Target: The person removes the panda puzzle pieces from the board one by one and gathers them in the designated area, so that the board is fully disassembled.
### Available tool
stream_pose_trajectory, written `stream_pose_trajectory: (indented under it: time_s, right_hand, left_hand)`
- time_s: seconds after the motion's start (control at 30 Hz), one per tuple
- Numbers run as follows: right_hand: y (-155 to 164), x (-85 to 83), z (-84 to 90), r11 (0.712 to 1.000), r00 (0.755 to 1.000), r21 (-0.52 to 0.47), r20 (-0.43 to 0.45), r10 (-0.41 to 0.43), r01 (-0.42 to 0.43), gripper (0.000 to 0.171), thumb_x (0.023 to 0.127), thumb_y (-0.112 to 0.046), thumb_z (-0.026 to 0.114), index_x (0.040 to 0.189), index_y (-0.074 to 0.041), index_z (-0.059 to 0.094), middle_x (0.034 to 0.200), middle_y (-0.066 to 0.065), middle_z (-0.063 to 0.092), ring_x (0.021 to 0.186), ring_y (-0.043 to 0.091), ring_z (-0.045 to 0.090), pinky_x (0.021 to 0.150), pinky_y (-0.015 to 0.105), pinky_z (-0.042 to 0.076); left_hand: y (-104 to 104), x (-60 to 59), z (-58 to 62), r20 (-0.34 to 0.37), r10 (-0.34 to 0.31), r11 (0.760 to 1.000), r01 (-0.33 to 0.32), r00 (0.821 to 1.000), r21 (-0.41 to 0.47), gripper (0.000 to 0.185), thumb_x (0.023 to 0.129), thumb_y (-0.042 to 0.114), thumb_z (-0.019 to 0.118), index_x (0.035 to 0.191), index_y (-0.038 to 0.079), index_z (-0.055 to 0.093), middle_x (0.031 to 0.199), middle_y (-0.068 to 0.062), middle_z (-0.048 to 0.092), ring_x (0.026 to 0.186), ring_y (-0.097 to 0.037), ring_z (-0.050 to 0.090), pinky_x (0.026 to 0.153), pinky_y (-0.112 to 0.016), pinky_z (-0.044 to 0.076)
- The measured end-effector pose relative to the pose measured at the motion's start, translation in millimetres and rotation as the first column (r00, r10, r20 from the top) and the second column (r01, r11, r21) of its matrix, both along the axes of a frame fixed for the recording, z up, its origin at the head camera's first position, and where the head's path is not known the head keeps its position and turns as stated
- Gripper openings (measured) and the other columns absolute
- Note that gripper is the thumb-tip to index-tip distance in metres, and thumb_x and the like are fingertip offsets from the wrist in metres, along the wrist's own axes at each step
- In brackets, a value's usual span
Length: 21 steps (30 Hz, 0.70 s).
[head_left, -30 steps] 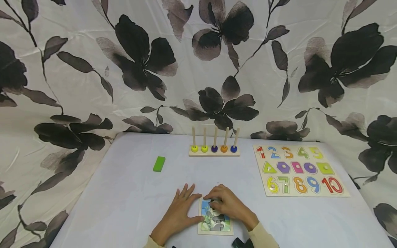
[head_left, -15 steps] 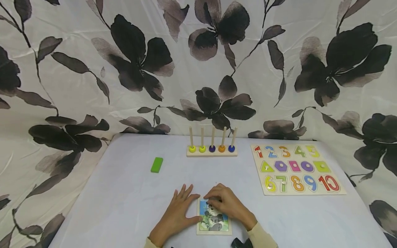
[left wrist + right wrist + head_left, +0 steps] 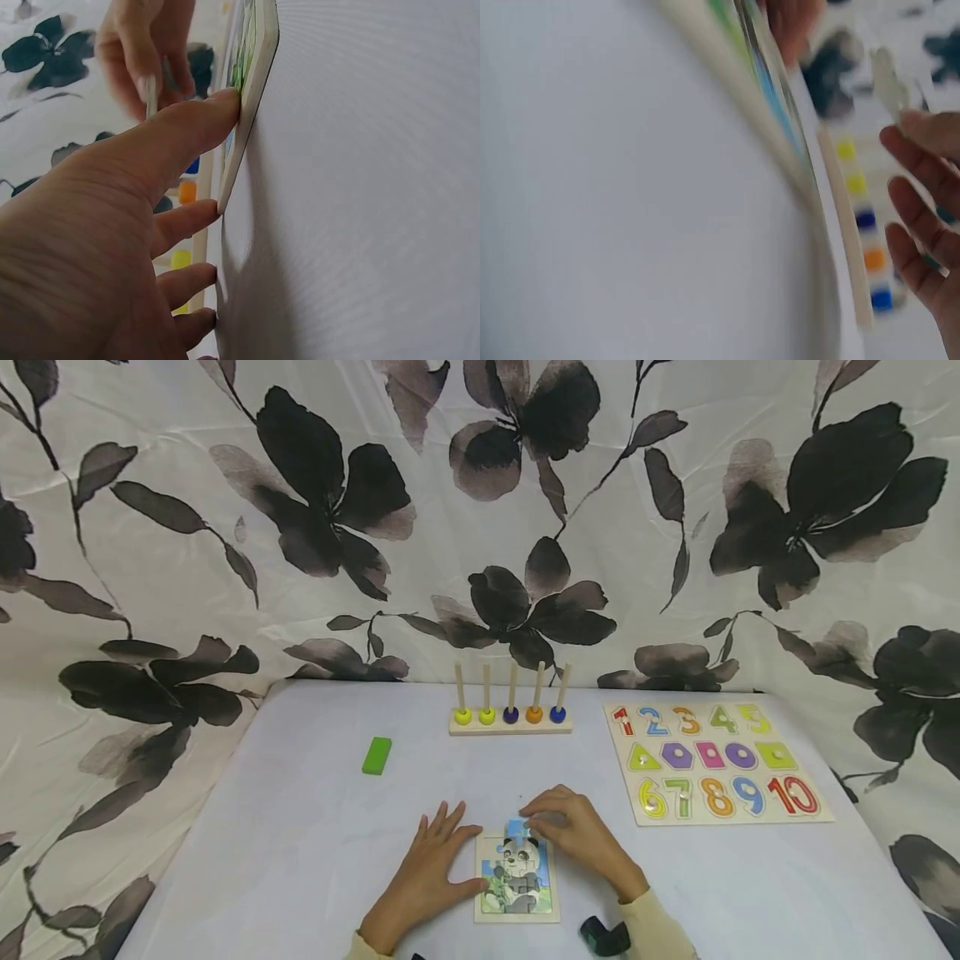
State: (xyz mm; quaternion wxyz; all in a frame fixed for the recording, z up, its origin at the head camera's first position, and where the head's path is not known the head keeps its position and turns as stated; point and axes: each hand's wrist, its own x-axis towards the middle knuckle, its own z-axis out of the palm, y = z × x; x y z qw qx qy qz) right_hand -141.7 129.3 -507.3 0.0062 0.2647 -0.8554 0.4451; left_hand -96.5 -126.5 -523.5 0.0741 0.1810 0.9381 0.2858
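Note:
A small panda jigsaw puzzle [image 3: 517, 883] lies in a wooden frame near the front of the table in the head view. My left hand [image 3: 427, 872] lies along its left side, fingers spread, with the thumb touching the frame's edge; the left wrist view shows the thumb [image 3: 199, 120] on the rim. Between thumb and fingertips, my right hand [image 3: 583, 837] pinches a blue puzzle piece [image 3: 515, 830] above the top edge of the puzzle. In the right wrist view this piece [image 3: 887, 81] is raised and blurred. Pale bare board shows along the puzzle's upper part.
A peg stand [image 3: 510, 727] with coloured beads stands at the back. To the right lies a number and shape board [image 3: 720, 772]. A green block [image 3: 377, 756] is at the left. Something black [image 3: 604, 937] sits by the right sleeve.
My right hand has drawn back up and to the right from the puzzle, lifting the blue piece out of its top. The left hand stays at the frame's left side.

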Motion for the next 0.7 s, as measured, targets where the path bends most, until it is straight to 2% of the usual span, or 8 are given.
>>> stream_pose_trajectory:
  time_s: [0.1,0.2,0.33,0.57,0.7]
  right_hand:
    - [24.8,-1.5,3.4,0.995,0.995,0.026,-0.028,-0.097,0.098,0.019,0.081,-0.004,0.073,0.095,-0.017,0.075,0.095,-0.011,0.070,0.093,0.010,0.060,0.084,0.031,0.051]
    - [47.0,1.6,3.2,0.985,0.987,0.068,-0.041,-0.155,0.157,0.022,0.079,-0.001,0.074,0.093,-0.019,0.075,0.094,-0.012,0.070,0.092,0.009,0.060,0.082,0.030,0.052]
    - [64.0,9.6,0.3,0.984,0.989,0.105,-0.052,-0.138,0.143,0.021,0.079,-0.001,0.074,0.092,-0.018,0.075,0.093,-0.011,0.071,0.090,0.009,0.060,0.079,0.029,0.052]
    - [73.3,15.4,-5.4,0.983,0.994,0.154,0.038,-0.102,0.096,0.020,0.080,-0.006,0.074,0.096,-0.018,0.075,0.093,-0.012,0.070,0.086,0.003,0.057,0.077,0.026,0.051]
    - [77.1,18.6,-9.1,0.975,0.994,0.198,0.026,-0.110,0.102,0.019,0.079,-0.006,0.075,0.094,-0.017,0.076,0.092,-0.012,0.070,0.084,0.002,0.057,0.075,0.025,0.051]
  left_hand:
    - [0.7,-0.8,-0.9,0.012,0.015,1.000,-0.015,1.000,-0.003,0.070,0.075,0.056,0.072,0.132,0.018,0.055,0.155,-0.014,0.029,0.145,-0.038,0.014,0.115,-0.060,0.008]
    - [1.1,-0.3,-1.7,0.017,0.022,1.000,-0.022,1.000,0.010,0.068,0.077,0.056,0.070,0.132,0.018,0.056,0.155,-0.013,0.029,0.146,-0.037,0.013,0.115,-0.059,0.007]
    - [1.5,1.9,-2.6,0.006,0.027,0.999,-0.027,1.000,0.025,0.066,0.080,0.056,0.067,0.132,0.018,0.056,0.154,-0.014,0.030,0.145,-0.038,0.013,0.115,-0.059,0.006]
    - [3.0,0.4,-3.6,-0.029,0.038,0.999,-0.038,0.999,0.014,0.065,0.078,0.052,0.072,0.131,0.019,0.056,0.154,-0.015,0.031,0.145,-0.039,0.015,0.115,-0.060,0.007]
    - [4.3,0.1,-4.3,-0.035,0.031,0.999,-0.030,0.999,0.029,0.065,0.077,0.052,0.072,0.131,0.018,0.056,0.153,-0.016,0.031,0.145,-0.039,0.015,0.114,-0.061,0.006]
